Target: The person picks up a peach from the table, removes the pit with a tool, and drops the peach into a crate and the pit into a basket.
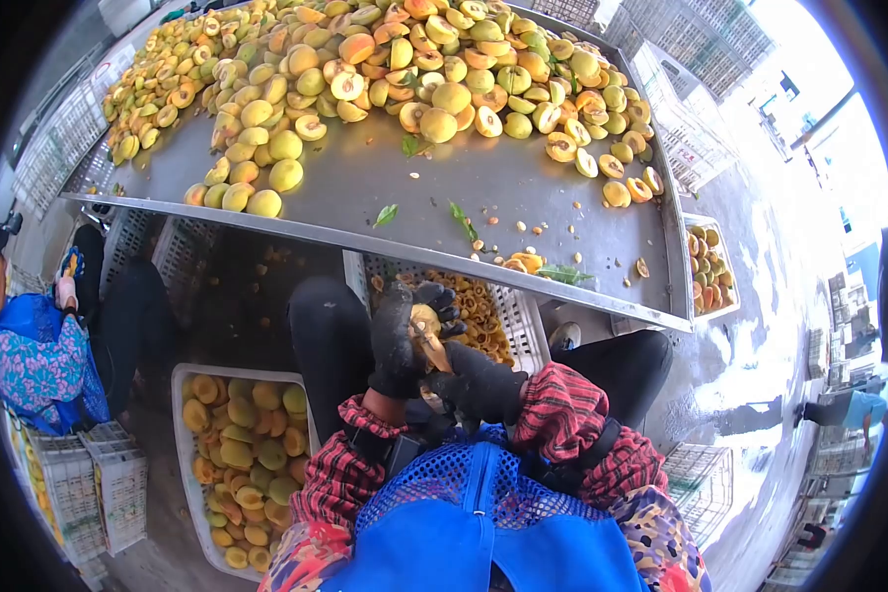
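Note:
Both my hands wear dark gloves and meet above my lap, below the table's front edge. My left hand point(395, 340) is closed around a yellow peach point(425, 320), its fingers curled at the far side. My right hand point(479, 383) is closed on a slim, light-brown tool point(434, 353) that touches the peach. The tool's exact kind is hard to make out, and the fingers partly hide it. Just beyond my hands, a white crate point(530, 331) under the table holds many brownish-orange cut fruit pieces point(474, 314).
A metal table point(355, 187) bears a heap of whole and halved peaches point(444, 99), with leaves and loose pits. A crate of peaches point(183, 444) stands at my left, another point(725, 232) beyond the table's right side. A person point(49, 345) sits at far left.

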The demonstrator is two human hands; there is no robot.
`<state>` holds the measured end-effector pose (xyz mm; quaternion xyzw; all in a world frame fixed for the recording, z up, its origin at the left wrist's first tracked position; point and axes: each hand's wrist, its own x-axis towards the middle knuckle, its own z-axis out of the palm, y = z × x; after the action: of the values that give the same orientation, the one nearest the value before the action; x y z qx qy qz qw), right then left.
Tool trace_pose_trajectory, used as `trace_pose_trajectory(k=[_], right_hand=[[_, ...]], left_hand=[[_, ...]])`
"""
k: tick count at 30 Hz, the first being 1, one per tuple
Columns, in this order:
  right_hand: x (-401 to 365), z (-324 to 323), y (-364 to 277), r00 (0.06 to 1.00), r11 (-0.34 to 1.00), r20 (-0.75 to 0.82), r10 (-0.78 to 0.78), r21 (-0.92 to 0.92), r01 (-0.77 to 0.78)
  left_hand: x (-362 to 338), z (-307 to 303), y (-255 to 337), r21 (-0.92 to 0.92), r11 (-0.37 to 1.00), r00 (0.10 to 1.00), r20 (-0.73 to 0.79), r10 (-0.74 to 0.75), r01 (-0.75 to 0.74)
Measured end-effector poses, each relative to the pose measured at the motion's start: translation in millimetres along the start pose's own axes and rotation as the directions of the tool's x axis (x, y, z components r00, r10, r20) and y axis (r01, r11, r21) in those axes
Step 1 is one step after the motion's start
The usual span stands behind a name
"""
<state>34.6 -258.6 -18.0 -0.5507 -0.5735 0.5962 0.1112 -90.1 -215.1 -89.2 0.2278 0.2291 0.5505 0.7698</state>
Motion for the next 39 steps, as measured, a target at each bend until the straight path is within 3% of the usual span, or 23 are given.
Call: trace_pose_trajectory(k=[2,4,6,11,12,15,18,21,24,30,33,35,36,37,39], right_hand=[[-3.8,-3.7,-7.0,1.000,0.993,-0.006,0.004,-0.116,-0.005],[-8.6,-6.8,-16.7,0.998,0.999,0.031,0.046,0.011,-0.047],[-11.6,-6.6,-21.4,0.987,0.927,0.123,0.103,0.348,-0.140],[-5.5,-1.4,-15.5,0.980,0.823,0.180,0.079,0.543,-0.166],[-5.5,-0.1,-16.4,0.979,0.806,0.187,0.080,0.565,-0.174],[1.5,11.3,-3.2,1.000,0.941,-0.018,-0.004,0.337,0.010],[2.3,5.4,-5.2,0.994,0.970,0.049,0.094,0.219,-0.102],[-2.9,-2.6,-20.2,0.987,0.907,0.106,0.122,0.392,-0.155],[0.7,-4.7,-6.7,0.991,0.901,0.114,0.065,0.419,-0.107],[-4.8,-15.8,-6.0,0.963,0.815,0.226,0.149,0.523,-0.249],[-9.7,-15.2,-13.1,0.971,0.917,0.144,0.189,0.327,-0.227],[0.6,-6.8,9.8,1.000,0.998,0.001,0.031,-0.049,-0.031],[4.0,-3.1,17.4,0.997,0.968,-0.044,-0.067,-0.247,0.054],[4.4,-0.5,16.1,0.996,0.957,-0.073,-0.049,-0.288,0.025],[6.7,4.9,12.0,0.991,0.930,-0.132,-0.016,-0.367,-0.034]], left_hand=[[0.0,-1.3,-1.9,0.003,1.000,1.000,-0.006,-0.008,0.008],[2.7,-4.0,-3.2,-0.022,0.998,0.998,-0.043,-0.052,0.051],[1.9,0.1,-0.1,-0.014,0.998,0.996,-0.071,-0.058,0.057],[-0.8,12.1,3.4,0.050,0.997,0.994,-0.092,0.056,-0.052],[-0.3,12.8,2.6,0.013,1.000,0.991,-0.134,0.025,-0.023],[3.9,13.7,0.6,-0.073,0.997,0.975,-0.216,-0.049,0.034],[5.1,10.0,-4.1,-0.091,0.995,0.969,-0.238,-0.067,0.047],[6.2,9.8,-4.5,-0.097,0.994,0.963,-0.260,-0.065,0.041],[6.4,7.8,-3.0,-0.128,0.990,0.971,-0.221,-0.093,0.065],[7.4,-5.3,-10.8,-0.148,0.979,0.983,-0.097,-0.157,0.142],[7.1,-7.2,-12.9,-0.138,0.975,0.974,-0.123,-0.191,0.173],[1.5,3.6,-7.9,-0.148,0.975,0.973,-0.135,-0.186,0.166],[5.6,-15.8,-19.8,0.021,0.994,0.984,-0.141,-0.107,0.111],[13.9,-51.8,-41.6,0.190,0.980,0.991,-0.132,-0.027,0.052],[14.7,-59.2,-44.6,0.630,0.767,0.980,-0.045,0.193,-0.122]])
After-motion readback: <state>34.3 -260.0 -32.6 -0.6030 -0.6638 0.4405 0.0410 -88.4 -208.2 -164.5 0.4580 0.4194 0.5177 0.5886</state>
